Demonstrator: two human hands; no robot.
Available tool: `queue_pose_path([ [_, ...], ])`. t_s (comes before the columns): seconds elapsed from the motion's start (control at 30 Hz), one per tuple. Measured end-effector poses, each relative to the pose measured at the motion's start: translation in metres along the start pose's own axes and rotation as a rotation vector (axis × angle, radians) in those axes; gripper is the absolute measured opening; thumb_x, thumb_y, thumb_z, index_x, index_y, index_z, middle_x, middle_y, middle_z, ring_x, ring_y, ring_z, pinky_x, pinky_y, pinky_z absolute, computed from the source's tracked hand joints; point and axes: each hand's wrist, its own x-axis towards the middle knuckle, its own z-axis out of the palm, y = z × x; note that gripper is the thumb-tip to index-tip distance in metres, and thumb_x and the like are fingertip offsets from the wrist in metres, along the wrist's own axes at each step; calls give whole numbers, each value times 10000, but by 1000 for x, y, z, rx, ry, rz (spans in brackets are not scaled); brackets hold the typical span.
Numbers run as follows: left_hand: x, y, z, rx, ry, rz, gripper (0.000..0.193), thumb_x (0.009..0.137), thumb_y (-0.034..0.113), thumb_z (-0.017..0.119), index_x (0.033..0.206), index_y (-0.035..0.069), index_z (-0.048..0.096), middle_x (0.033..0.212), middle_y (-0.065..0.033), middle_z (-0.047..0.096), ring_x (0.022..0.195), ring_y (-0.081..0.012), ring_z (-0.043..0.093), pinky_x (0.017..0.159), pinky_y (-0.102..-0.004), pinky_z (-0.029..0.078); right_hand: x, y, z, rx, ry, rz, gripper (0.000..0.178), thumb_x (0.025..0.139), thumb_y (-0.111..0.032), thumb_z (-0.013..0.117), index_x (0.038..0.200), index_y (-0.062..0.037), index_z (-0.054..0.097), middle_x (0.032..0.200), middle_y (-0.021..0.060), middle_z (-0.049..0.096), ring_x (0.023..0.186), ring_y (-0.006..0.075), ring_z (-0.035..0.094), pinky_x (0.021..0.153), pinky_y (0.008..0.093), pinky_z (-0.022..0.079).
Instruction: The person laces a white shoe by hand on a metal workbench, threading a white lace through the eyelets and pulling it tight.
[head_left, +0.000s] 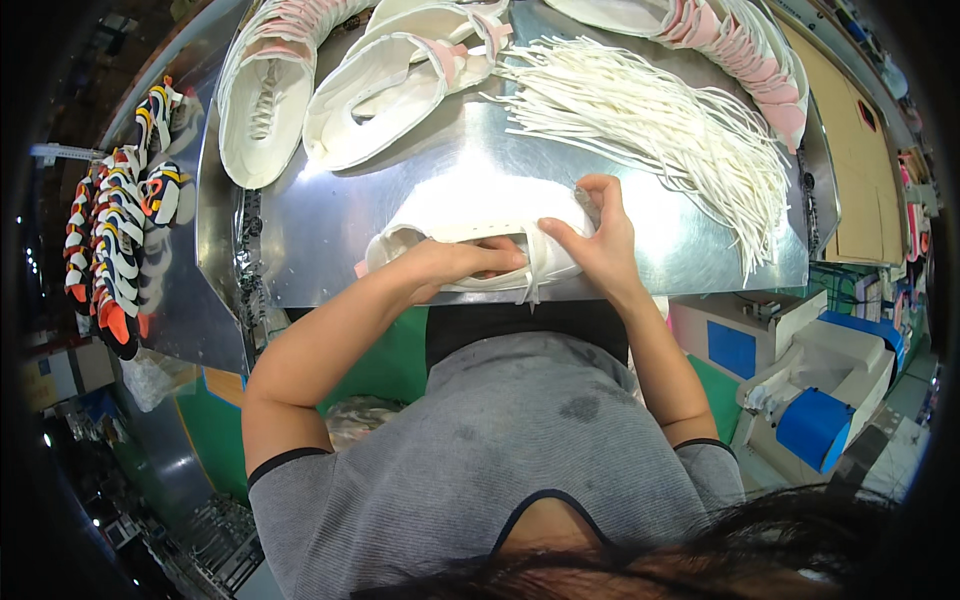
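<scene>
One white shoe upper [442,207] lies at the near edge of the table [330,225], between and partly under our hands. Our left hand [452,263] holds its near side, fingers dipping into the opening; our right hand [602,238] curves about its right end, thumb and forefinger apart, beside a white lace [534,258]. We cannot quite tell whether that right hand grips anything.

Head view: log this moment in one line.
left hand: at white shoe opening | right hand: on shoe's right end | lace: across shoe | lace pile: ahead, on table
</scene>
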Motion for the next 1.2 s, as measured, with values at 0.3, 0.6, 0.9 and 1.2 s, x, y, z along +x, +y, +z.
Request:
queue_pose_path([
  [0.3,10,-14,7,-32,-64,48,153,855,173,777,948,63,728,846,-3,677,754,-102,582,681,-251,466,1,-1,0,-58,-28,31,618,749,-390,863,1142,-42,536,1018,141,677,971,314,685,848,384,527],
  [0.6,7,-50,-1,344,305,364,177,901,71,693,1063,1,689,960,-33,716,865,-129,663,772,-283,533,5,12,-2,-78,-32,57,603,749,-369,865,1147,-48,544,1017,137,678,955,276,667,817,356,518],
  [0.9,4,-29,17,-58,383,451,292,879,159,752,1112,3,673,966,-65,711,948,-184,658,817,-340,519,-5,16,-22,246,-198,222,534,767,-352,859,1089,-34,576,930,96,647,835,155,589,741,293,481],
  [1.2,-66,-35,-80,725,1114,730,46,904,55,619,908,11,632,826,-92,612,744,-195,576,698,-315,478,8,25,-51,213,-194,204,510,797,-384,837,1033,-16,575,877,87,634,756,139,567,662,293,467],
])
